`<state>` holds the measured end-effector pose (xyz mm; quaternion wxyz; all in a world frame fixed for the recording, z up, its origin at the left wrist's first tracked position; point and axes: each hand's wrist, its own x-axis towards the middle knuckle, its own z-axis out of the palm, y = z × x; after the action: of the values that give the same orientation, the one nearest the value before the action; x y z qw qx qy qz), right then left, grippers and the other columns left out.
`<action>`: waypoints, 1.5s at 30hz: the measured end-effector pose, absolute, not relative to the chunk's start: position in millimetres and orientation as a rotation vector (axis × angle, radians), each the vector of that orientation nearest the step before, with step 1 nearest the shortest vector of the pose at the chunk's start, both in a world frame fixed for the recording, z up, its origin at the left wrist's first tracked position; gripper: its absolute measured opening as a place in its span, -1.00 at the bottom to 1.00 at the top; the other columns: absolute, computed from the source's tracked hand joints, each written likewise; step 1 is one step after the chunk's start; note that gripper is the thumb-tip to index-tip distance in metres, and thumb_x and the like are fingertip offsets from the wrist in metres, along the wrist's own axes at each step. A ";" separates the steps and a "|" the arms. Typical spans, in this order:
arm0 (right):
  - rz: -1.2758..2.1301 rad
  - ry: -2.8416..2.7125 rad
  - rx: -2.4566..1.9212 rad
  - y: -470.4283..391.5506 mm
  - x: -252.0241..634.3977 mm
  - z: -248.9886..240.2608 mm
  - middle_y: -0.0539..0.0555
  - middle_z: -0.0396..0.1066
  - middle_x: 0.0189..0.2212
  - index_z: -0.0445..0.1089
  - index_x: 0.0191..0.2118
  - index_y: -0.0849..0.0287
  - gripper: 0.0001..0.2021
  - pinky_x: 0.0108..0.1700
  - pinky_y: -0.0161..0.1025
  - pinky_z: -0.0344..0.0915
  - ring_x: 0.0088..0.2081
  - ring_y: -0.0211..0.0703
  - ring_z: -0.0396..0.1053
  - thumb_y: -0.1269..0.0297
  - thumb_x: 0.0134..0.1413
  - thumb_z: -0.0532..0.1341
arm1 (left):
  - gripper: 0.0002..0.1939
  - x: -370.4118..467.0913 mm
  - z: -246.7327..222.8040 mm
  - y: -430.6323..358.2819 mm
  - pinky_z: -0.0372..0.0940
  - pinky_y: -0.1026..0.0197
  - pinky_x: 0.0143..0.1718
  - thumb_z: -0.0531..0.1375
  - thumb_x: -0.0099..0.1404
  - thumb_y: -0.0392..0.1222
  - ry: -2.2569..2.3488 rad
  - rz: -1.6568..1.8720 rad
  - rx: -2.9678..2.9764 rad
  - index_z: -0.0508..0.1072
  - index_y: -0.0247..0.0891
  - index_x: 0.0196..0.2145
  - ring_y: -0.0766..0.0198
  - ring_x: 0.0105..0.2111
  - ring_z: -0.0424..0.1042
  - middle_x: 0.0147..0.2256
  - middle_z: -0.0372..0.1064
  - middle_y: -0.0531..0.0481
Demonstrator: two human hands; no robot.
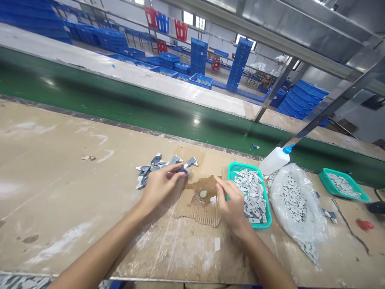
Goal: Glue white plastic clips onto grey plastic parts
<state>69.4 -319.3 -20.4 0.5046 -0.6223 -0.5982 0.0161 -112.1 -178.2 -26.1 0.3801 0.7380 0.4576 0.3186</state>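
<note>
My left hand (pixel 161 184) pinches a dark grey-blue plastic part (pixel 183 169) between thumb and fingertips. Several similar grey-and-white parts (pixel 144 170) lie in a loose cluster beside and beyond that hand. My right hand (pixel 231 200) has its thumb and index finger close together over the right edge of a torn cardboard piece (pixel 192 208); whatever they may hold is too small to make out. On the stained cardboard sit a small round cap (pixel 203 194) and a white scrap (pixel 213 200). Just right of my right hand is a green basket (pixel 266 208) of small light-grey pieces.
A white squeeze bottle (pixel 274 160) with a blue tip leans behind a clear plastic bag (pixel 300 204) of small pieces. Another green basket (pixel 345 186) stands farther right. Beyond the table runs a green conveyor belt (pixel 168 120). A metal post (pixel 325 100) slants above the right side.
</note>
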 end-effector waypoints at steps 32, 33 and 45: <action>0.327 -1.416 -1.812 -322.3 113.7 2.0 0.04 0.54 -0.41 0.49 -0.28 0.16 -0.81 -0.36 -0.27 0.34 -0.46 -0.18 0.41 0.14 0.09 0.31 | -0.45 -97.4 -29.0 -199.7 0.43 0.17 -0.26 0.31 0.13 0.18 0.793 0.553 1.413 0.55 -0.35 -0.12 0.12 -0.32 0.53 -0.28 0.55 -0.16; 0.396 -1.441 -1.748 -322.4 105.1 2.1 0.04 0.54 -0.41 0.50 -0.26 0.16 -0.81 -0.37 -0.28 0.34 -0.45 -0.18 0.41 0.16 0.07 0.33 | -0.40 -95.3 -29.9 -201.8 0.44 0.16 -0.23 0.35 0.08 0.18 0.730 0.467 1.301 0.53 -0.37 -0.08 0.11 -0.30 0.54 -0.27 0.56 -0.18; 0.852 -1.485 -1.587 -316.4 75.4 -15.9 0.11 0.57 -0.27 0.41 -0.12 0.18 -0.80 -0.23 -0.25 0.43 -0.26 -0.15 0.53 0.19 0.22 0.22 | -0.62 -89.6 -37.3 -208.8 0.37 0.29 -0.34 0.38 0.06 -0.02 0.654 0.409 1.347 0.60 -0.36 -0.23 0.22 -0.40 0.51 -0.38 0.55 -0.12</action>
<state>75.4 -316.4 -15.9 0.3924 -0.6253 -0.5851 0.3358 -89.6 -208.8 -37.3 0.7136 0.6080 0.2950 0.1845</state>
